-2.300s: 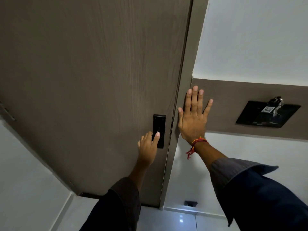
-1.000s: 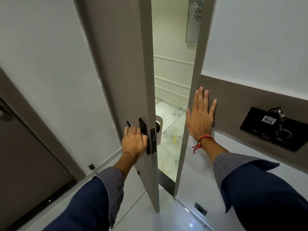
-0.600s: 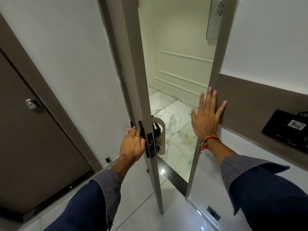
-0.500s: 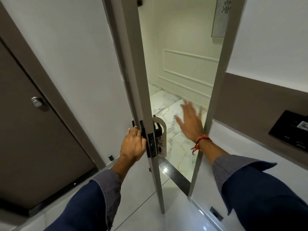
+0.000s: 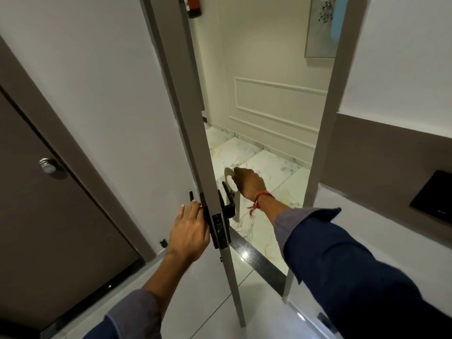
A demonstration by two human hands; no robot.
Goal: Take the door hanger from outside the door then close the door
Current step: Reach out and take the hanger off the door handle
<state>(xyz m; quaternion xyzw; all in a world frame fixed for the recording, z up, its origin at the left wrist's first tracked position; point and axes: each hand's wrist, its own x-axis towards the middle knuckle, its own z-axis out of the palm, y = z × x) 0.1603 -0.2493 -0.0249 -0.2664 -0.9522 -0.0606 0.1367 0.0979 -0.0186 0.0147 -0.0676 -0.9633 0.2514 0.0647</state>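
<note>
The grey door [image 5: 186,99] stands open inward, seen edge-on, with a black lock plate [image 5: 219,228] on its edge. A pale door hanger [image 5: 236,204] hangs by its round hole on the black outer handle [image 5: 227,195]. My right hand [image 5: 249,183] reaches through the gap and pinches the hanger's top beside the hole. My left hand [image 5: 189,231] grips the black inner handle [image 5: 193,199] on the near side of the door.
The door frame [image 5: 322,133] rises at the right, with a brown wall panel and a black card holder [image 5: 433,200]. A second brown door with a round knob [image 5: 47,165] is at the left. Marble corridor floor [image 5: 266,167] and a dark threshold strip [image 5: 259,260] lie beyond.
The door went from closed to pulled open inward. My right hand left the wall panel, passed through the gap and took hold of the hanger's top. My left hand stays on the inner handle.
</note>
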